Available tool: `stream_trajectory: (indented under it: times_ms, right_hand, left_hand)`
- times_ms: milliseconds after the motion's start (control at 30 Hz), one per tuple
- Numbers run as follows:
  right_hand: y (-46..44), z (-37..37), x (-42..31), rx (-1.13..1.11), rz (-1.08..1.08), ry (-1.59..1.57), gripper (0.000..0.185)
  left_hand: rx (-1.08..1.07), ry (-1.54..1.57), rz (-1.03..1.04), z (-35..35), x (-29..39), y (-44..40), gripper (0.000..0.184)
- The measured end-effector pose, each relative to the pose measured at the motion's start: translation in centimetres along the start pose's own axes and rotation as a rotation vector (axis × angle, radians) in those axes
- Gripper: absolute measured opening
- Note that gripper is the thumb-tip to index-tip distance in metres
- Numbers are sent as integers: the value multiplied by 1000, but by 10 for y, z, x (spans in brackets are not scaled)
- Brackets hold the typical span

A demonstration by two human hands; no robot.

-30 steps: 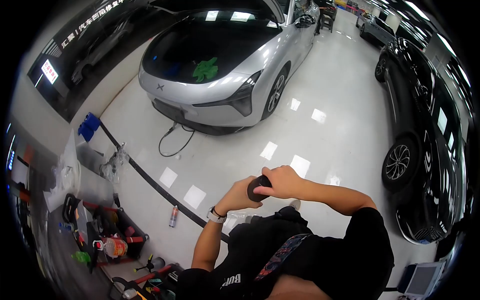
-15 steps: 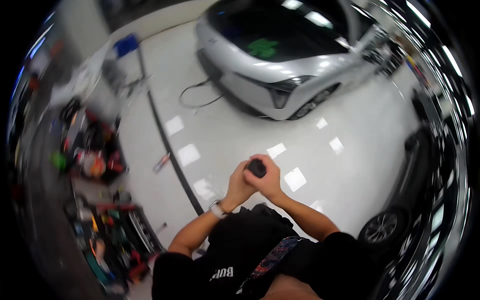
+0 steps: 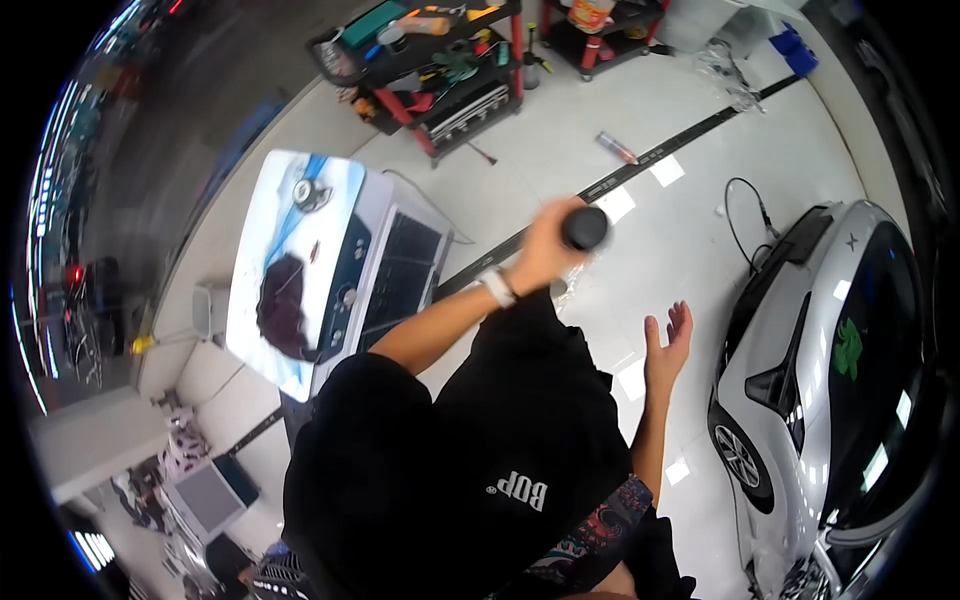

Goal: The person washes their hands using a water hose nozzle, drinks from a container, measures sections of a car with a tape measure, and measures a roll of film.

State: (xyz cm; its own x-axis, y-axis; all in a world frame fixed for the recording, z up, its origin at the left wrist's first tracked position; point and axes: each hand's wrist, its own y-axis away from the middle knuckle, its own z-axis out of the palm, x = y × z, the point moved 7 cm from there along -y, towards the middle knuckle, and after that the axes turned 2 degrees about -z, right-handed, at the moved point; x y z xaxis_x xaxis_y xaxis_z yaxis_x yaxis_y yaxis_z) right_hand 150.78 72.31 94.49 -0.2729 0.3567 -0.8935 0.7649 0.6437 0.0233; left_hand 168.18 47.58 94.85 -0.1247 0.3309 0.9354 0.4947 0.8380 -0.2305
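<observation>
My left hand (image 3: 545, 250), with a white-banded watch at the wrist, is closed around a dark round container (image 3: 585, 229) whose black top faces up. The container is above the pale floor, near the black floor strip. Off to the right, my right hand (image 3: 668, 345) is empty, its fingers apart, between my body and the silver car (image 3: 840, 320). A green cloth (image 3: 847, 348) lies on the car's dark front surface.
A white and blue machine (image 3: 375, 270) with a dark cap (image 3: 284, 305) on top stands at the left. Tool carts (image 3: 470, 75) are at the top. A spray can (image 3: 616, 148) lies on the floor. A black cable (image 3: 733, 220) loops beside the car.
The view has swung left, bringing in the machine and cart. My right hand has let go of the container and moved away to the right; my left hand alone holds it.
</observation>
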Motion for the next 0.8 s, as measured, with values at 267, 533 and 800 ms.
stream_trajectory:
  times_ms: [267,533,800]
  right_hand:
    - [35,-59,192,-125,341,240,57]
    - [63,-83,248,-177,376,411,59]
    - [112,-92,327,-132,560,292,60]
  left_hand:
    - [965,-225,-121,-326,14,54,63]
    - [1322,-410,-405,-484,-68,121,82]
    - [763,-1183,-837,-503,-140,128,107]
